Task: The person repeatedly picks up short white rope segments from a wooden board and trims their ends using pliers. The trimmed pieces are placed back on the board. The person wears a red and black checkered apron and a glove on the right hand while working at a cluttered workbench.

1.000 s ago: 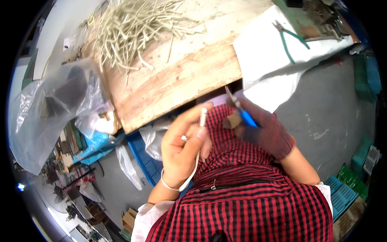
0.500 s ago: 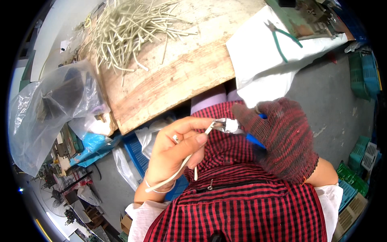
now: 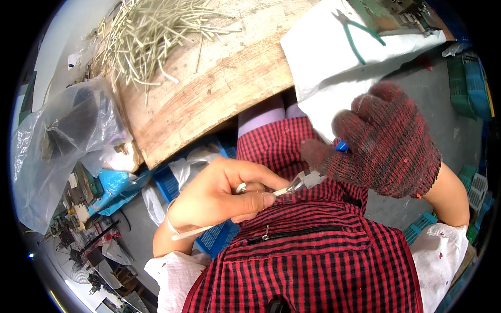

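Between the thumb and forefinger of my bare left hand [image 3: 224, 195] is a pale cream cable [image 3: 195, 232]; its tail runs back past my wrist. My right hand [image 3: 386, 143], in a dark red and black knitted glove, is closed round blue-handled pliers [image 3: 314, 179]. The metal jaws meet the cable's end just beyond my left fingertips. Most of the pliers' handles are hidden inside the glove. Both hands are over my red and black checked apron [image 3: 308, 250].
A heap of similar cable pieces [image 3: 156, 39] lies on the wooden table [image 3: 229, 88]. Green-handled pliers [image 3: 357, 36] rest on a white sheet [image 3: 318, 68] at the right. Clear plastic [image 3: 68, 141] hangs at the left. A blue crate [image 3: 211, 240] stands beneath my left arm.
The right hand and pliers have turned, with the glove now farther up and to the right. My left hand has rolled over, back upward, its fingertips slightly right and lower.
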`<action>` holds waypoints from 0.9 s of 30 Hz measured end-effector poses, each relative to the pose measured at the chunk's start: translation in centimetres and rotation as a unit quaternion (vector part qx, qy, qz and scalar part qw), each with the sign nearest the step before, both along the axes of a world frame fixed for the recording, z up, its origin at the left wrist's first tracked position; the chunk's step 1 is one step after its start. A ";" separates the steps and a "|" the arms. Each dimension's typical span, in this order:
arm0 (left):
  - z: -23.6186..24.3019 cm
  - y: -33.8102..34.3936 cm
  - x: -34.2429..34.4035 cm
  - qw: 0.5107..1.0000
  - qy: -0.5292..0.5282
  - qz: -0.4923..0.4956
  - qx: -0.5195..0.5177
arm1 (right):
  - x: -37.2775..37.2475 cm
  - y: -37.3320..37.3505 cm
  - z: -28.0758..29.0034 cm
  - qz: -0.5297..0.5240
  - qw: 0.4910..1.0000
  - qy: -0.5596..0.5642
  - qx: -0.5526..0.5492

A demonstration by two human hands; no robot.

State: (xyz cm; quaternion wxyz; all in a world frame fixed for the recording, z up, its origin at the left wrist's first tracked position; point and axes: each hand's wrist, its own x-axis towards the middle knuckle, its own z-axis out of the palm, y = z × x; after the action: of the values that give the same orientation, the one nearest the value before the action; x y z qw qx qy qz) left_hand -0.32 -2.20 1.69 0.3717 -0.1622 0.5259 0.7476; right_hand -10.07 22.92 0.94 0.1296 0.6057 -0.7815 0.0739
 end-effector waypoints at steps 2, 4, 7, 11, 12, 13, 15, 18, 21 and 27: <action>-0.4 -0.3 0.3 1.000 -0.009 0.015 0.019 | 0.2 0.3 -0.2 -0.005 1.000 -0.023 0.009; -1.0 -0.5 0.7 0.998 -0.017 0.033 0.055 | 0.6 0.7 -1.1 -0.012 0.996 -0.087 -0.004; -2.4 -0.3 1.3 0.992 -0.012 0.055 0.110 | 1.7 0.9 -3.2 -0.038 0.975 -0.216 -0.046; -2.3 -0.8 1.2 0.988 0.105 0.079 0.086 | 2.6 1.1 -4.8 -0.131 0.909 -0.386 -0.093; -2.3 -1.3 0.8 0.980 0.162 0.116 -0.017 | 3.0 1.6 -4.9 -0.184 0.893 -0.397 -0.105; -2.4 -1.9 -0.1 0.957 0.216 0.151 -0.119 | 3.2 1.9 -5.0 -0.236 0.875 -0.407 -0.118; -3.6 -5.4 -3.4 0.832 0.371 0.079 -0.404 | 3.3 2.2 -4.5 -0.267 0.871 -0.395 -0.117; -5.6 -10.5 -10.0 0.450 0.584 -0.112 -0.666 | 4.0 2.2 -4.7 -0.266 0.856 -0.420 -0.141; -7.3 -13.7 -13.5 0.283 0.642 -0.272 -0.659 | 4.5 1.4 -5.3 -0.255 0.860 -0.428 -0.114; -5.9 -3.8 -10.5 0.410 0.737 -0.227 -0.486 | 6.1 1.6 -7.8 -0.306 0.677 -0.620 -0.253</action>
State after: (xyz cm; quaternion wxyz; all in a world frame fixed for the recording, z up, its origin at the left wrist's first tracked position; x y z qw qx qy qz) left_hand -10.86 -6.01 -4.25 -0.1444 0.4230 0.8904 0.0863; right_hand -3.94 24.56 -6.82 -0.2212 0.0920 -0.7758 0.5837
